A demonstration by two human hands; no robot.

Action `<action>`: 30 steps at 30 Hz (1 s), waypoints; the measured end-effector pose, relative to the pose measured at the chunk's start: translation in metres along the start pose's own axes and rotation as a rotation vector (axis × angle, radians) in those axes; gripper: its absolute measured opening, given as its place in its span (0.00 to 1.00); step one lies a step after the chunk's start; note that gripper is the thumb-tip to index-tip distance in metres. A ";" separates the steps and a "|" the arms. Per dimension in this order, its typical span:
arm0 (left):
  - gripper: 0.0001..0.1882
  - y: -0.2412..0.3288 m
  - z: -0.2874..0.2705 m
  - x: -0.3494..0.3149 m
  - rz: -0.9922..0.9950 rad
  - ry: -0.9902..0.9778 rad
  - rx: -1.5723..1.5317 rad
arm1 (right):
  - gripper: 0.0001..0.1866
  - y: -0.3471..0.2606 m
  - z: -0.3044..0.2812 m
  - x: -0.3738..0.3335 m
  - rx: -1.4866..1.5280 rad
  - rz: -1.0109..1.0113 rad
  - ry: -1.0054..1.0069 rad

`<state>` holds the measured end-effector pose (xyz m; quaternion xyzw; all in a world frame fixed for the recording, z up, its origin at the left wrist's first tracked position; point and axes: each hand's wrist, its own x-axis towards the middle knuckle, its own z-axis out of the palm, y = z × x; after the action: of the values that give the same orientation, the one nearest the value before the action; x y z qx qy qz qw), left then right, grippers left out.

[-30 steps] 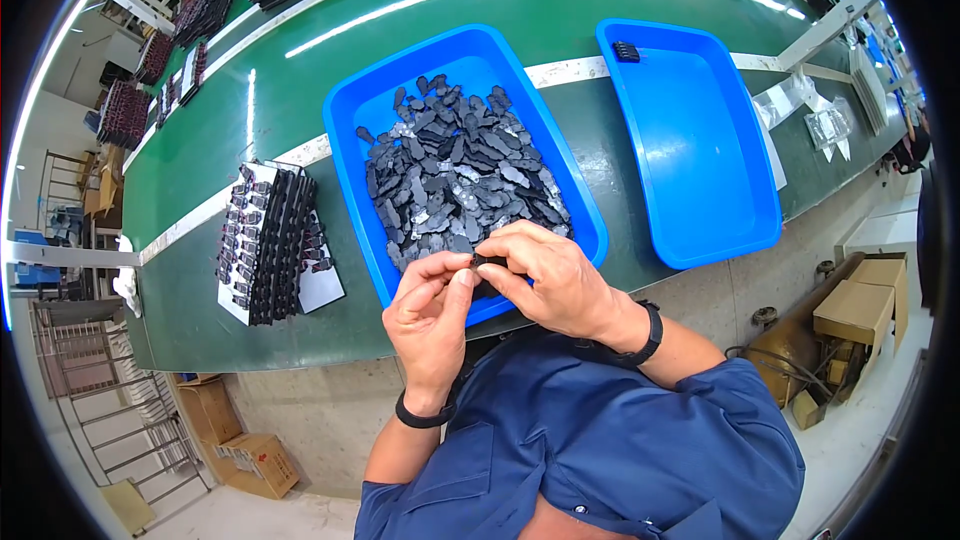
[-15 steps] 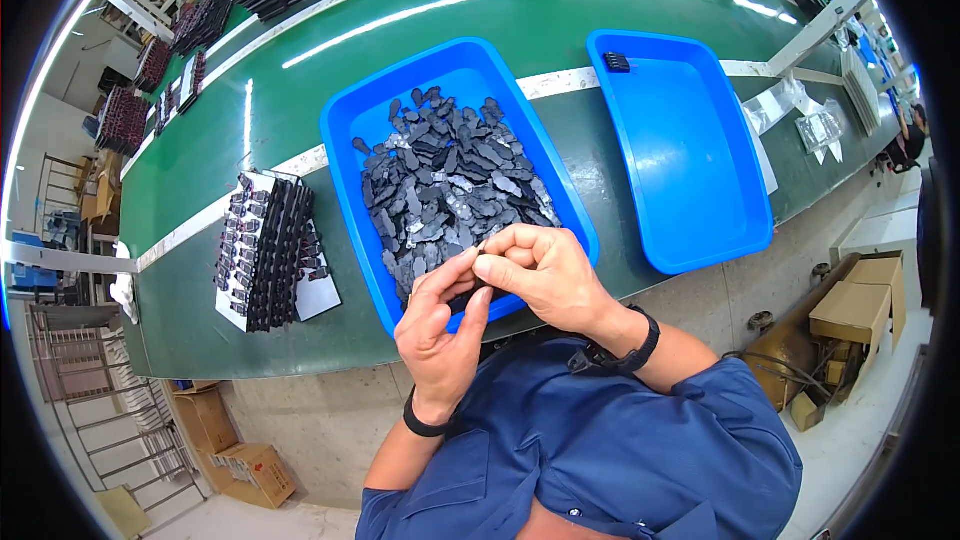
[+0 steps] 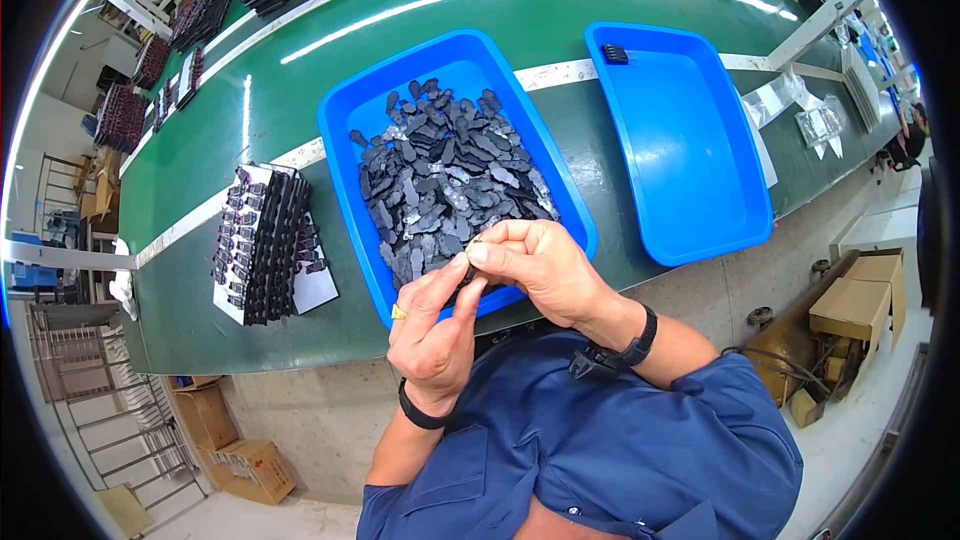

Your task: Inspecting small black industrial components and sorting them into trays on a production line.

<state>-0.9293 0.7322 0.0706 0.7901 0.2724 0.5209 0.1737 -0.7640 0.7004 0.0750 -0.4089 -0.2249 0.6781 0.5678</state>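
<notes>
My left hand point(image 3: 432, 335) and my right hand point(image 3: 542, 268) meet over the near edge of a blue tub point(image 3: 335, 170). Between their fingertips is a small dark piece point(image 3: 468, 276), mostly covered by the fingers. Both hands are closed in a pinch on it. A small yellow thing point(image 3: 398, 312) shows at a finger of my left hand; I cannot tell what it is. Beneath and beyond the hands, the tub holds a heap of flat black elongated pieces point(image 3: 440, 165), some wrapped in clear film.
A second blue tub point(image 3: 690, 150) on the right has a small black cluster of parts point(image 3: 614, 54) in its far left corner. Left of the heap, rows of black parts point(image 3: 275, 250) stand on white sheets. Clear plastic bags point(image 3: 820, 125) lie far right on the green table point(image 3: 400, 25).
Both hands stay together with a slight shift of the fingers. My left hand has turned a little, bringing the yellow thing into sight. The dark piece shows more between the fingertips.
</notes>
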 end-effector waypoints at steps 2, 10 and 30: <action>0.19 0.002 0.000 0.000 -0.050 0.010 -0.016 | 0.13 -0.002 0.002 -0.002 0.004 0.007 0.003; 0.10 0.008 -0.006 -0.001 -0.280 0.022 -0.097 | 0.13 -0.006 0.004 -0.004 -0.096 0.006 0.019; 0.05 0.007 -0.015 -0.008 -0.602 0.103 -0.639 | 0.13 -0.012 -0.007 -0.024 -0.662 -0.424 -0.099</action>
<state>-0.9440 0.7211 0.0746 0.5553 0.3238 0.5439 0.5394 -0.7510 0.6792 0.0874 -0.4810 -0.5382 0.4555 0.5211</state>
